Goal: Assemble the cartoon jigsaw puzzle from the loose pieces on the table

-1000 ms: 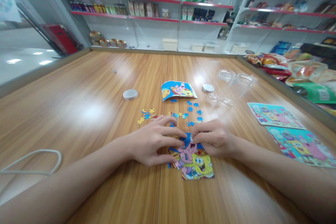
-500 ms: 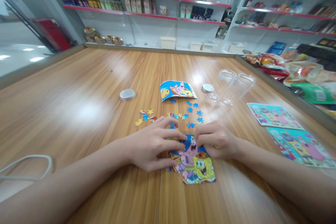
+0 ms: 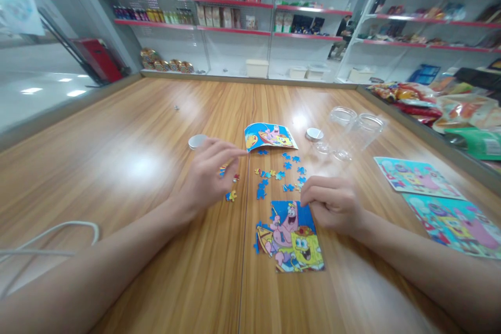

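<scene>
A partly assembled cartoon jigsaw puzzle (image 3: 299,240) lies flat on the wooden table, its left side ragged. At its upper right corner is my right hand (image 3: 332,203), fingers curled together; anything in them is hidden. My left hand (image 3: 211,175) hovers left of the puzzle, fingers stretched out and thumb apart, holding nothing visible. The index fingertip points at the lower left corner of a curved picture card (image 3: 272,136). Beneath and beside this hand are a few loose yellow and blue pieces (image 3: 231,196), partly covered. More loose blue pieces (image 3: 262,189) are scattered between the card and the puzzle.
A silver lid (image 3: 197,141) is partly behind my left hand; another lid (image 3: 314,134) lies near clear plastic jars (image 3: 360,130). Two cartoon sheets (image 3: 418,175) lie at the right. A white cable (image 3: 58,227) loops at the left. Snack packs (image 3: 465,109) border the table's right edge.
My left hand has lifted off the puzzle and moved up and left over the loose pieces, uncovering the puzzle's left side. My right hand stays by the upper right corner. The view has shifted slightly.
</scene>
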`<control>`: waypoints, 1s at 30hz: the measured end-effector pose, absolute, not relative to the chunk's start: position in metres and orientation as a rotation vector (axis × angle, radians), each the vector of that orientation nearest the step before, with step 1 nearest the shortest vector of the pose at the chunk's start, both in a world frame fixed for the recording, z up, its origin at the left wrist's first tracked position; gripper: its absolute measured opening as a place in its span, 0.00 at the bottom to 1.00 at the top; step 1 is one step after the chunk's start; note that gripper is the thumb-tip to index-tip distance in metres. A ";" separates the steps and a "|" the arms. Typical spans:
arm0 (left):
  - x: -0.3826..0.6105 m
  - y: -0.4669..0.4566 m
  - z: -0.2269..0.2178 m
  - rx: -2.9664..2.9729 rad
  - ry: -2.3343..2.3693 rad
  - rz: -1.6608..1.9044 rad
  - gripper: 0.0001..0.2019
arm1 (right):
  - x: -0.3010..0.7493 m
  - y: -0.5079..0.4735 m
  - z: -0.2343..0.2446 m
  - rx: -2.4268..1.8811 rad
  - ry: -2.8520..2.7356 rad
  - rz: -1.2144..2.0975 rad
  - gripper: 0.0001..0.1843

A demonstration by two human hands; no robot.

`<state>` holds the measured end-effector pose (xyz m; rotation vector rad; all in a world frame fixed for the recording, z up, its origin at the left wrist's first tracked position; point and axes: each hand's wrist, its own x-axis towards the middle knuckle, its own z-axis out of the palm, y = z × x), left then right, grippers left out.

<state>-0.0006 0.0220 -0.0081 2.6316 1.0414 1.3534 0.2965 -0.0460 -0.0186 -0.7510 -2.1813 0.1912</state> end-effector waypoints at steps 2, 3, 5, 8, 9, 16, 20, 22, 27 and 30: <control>-0.014 0.040 -0.014 2.382 1.421 1.461 0.11 | 0.298 -0.044 -0.018 -0.770 -2.133 0.157 0.15; -0.020 0.049 -0.017 2.259 1.549 1.464 0.12 | 0.298 -0.043 -0.018 -0.776 -2.126 0.153 0.15; -0.031 0.064 -0.026 2.061 1.713 1.385 0.12 | 0.299 -0.041 -0.019 -0.775 -2.153 0.174 0.15; -0.040 0.076 -0.037 1.962 1.791 1.161 0.13 | 0.299 -0.039 -0.022 -0.730 -2.247 0.243 0.15; -0.040 0.077 -0.040 1.972 1.782 1.110 0.13 | 0.298 -0.039 -0.023 -0.712 -2.267 0.260 0.15; -0.016 0.055 -0.033 2.334 1.425 1.161 0.09 | 0.293 -0.037 -0.025 -0.807 -2.222 0.246 0.15; -0.001 0.037 -0.024 2.659 1.005 1.168 0.09 | 0.294 -0.034 -0.025 -1.075 -2.157 0.147 0.13; 0.004 0.028 -0.021 2.766 0.765 1.008 0.10 | 0.294 -0.031 -0.026 -1.168 -2.147 0.082 0.13; 0.010 0.017 -0.022 2.909 0.489 0.639 0.16 | 0.291 -0.027 -0.029 -1.348 -2.176 -0.020 0.22; 0.010 0.018 -0.025 2.903 0.519 0.629 0.16 | 0.289 -0.027 -0.031 -1.419 -2.249 0.007 0.24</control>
